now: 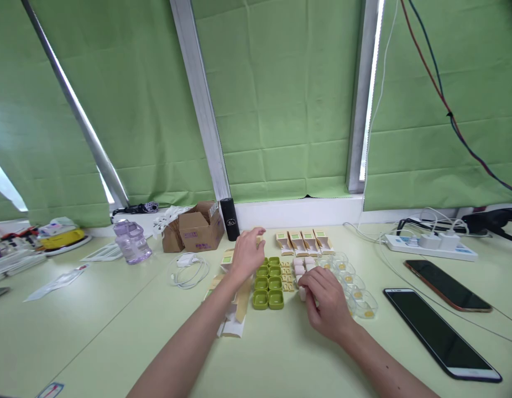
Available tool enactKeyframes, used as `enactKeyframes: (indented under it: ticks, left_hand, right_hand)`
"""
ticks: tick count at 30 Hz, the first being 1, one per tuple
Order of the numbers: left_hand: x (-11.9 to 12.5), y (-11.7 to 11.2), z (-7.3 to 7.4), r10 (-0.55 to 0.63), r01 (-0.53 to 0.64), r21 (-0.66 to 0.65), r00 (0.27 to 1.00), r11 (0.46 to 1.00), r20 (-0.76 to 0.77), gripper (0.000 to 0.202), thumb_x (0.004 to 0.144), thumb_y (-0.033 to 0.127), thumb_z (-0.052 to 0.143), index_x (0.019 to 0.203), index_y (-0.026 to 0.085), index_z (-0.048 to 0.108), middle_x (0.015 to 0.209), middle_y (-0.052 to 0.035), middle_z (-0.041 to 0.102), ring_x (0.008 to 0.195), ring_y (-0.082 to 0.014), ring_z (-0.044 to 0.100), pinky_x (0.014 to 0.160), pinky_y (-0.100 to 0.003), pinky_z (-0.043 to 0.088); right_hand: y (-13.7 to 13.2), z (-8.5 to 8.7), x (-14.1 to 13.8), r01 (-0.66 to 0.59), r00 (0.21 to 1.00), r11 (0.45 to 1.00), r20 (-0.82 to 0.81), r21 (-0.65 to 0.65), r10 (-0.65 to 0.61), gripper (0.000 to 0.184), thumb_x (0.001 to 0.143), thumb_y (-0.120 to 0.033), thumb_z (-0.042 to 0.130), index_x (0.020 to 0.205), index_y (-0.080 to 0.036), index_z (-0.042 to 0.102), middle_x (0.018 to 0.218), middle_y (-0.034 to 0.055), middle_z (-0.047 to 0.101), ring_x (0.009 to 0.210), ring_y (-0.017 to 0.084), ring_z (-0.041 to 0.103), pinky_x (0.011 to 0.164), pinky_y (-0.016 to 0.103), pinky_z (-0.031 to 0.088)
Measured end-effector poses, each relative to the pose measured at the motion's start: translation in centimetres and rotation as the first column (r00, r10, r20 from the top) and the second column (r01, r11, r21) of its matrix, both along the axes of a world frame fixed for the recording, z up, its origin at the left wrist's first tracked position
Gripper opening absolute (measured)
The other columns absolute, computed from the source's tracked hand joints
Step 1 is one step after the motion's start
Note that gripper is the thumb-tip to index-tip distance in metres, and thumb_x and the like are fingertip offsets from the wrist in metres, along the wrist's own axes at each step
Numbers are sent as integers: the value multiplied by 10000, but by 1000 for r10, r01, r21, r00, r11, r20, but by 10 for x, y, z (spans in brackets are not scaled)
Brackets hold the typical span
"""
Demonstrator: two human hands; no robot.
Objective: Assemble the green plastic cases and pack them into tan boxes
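My left hand (248,255) reaches over the far end of the green square cups (260,299), fingers stretched and apart from the thumb. A small pale-yellow patch shows between them; I cannot tell whether it is touched. My right hand (327,301) is closed, its fingertips bent down among small pinkish-white pieces (298,262); whatever they pinch is hidden. Small yellow pieces (286,279) lie in rows between the cups and that hand. Clear plastic containers with yellow spots (366,305) stand to its right. Small open cartons (309,243) stand in a row behind.
More cartons (229,258) and folded card (233,326) lie under and beside my left forearm. A brown box (200,229), black cylinder (230,219), purple bottle (132,241) and white charger cable (189,271) are leftward. Two phones (442,334) and a power strip (432,247) are rightward.
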State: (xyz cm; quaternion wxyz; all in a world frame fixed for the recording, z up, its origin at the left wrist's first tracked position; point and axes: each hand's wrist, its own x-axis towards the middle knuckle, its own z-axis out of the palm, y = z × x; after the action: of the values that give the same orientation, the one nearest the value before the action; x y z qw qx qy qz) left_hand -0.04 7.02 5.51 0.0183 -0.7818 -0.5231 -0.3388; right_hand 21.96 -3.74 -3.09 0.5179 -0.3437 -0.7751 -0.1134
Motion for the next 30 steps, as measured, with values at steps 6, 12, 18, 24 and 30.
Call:
enactKeyframes:
  ticks: [6,12,18,24,30]
  left_hand:
    - [2,-74,-20,-139,152,97,982,984,-126,217,942,116,564,1080,213,701,959,-64,762,986,-279,645,905,-448,466]
    - [-7,-95,-50,-217,230,37,951,972,-223,137,909,105,581,891,201,676,810,-46,712,820,-252,605,799,-418,392]
    - [-8,-98,-54,-232,228,-47,929,972,-288,81,868,169,683,799,208,667,772,-53,710,815,-271,614,814,-431,369]
    - [-6,-99,-59,-248,242,-61,907,968,-339,174,810,142,712,683,213,617,695,-44,696,771,-266,616,825,-442,355]
    - [-4,-98,-64,-239,246,-33,886,969,-397,213,717,43,668,626,200,557,630,-52,652,723,-255,596,762,-419,334]
  right_hand:
    - [4,-4,1,22,1000,1000,-10,-4,-22,221,880,-26,482,964,-213,565,817,45,610,775,235,515,686,370,355]
    - [4,-6,-1,58,998,997,2,-50,-58,203,931,-52,495,1027,-207,583,850,48,636,788,237,533,694,361,365]
    - [4,-6,-1,84,996,994,12,-77,-83,181,932,-76,520,1023,-218,586,849,43,649,791,241,555,701,360,379]
    - [4,-8,-1,106,994,986,21,-130,-104,181,918,-94,556,1049,-214,591,835,34,652,791,240,574,706,358,395]
    - [2,-8,-3,101,994,970,68,-223,-88,155,937,-149,598,1073,-220,576,845,41,663,831,257,576,734,386,402]
